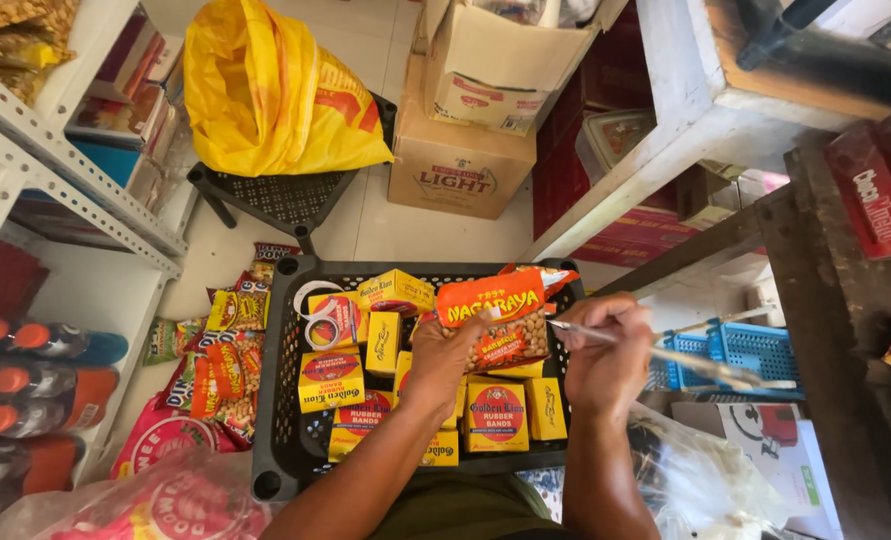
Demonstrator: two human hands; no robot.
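Observation:
My left hand (447, 355) holds an orange snack packet of coated nuts (495, 312) upright over a black plastic crate (283, 430). My right hand (605, 352) grips a thin pen (665, 352) and rests its tip against the packet's right side. Below the hands, the crate holds several small yellow and red boxes (330, 378) and a roll of clear tape (317, 320).
A yellow plastic bag (265, 90) lies on a black stool behind the crate. Cardboard boxes (460, 160) stand at the back. A white metal shelf (55, 160) with bottles (35, 385) is at left, snack packets (220, 370) lie on the floor, and a blue basket (735, 350) sits at right.

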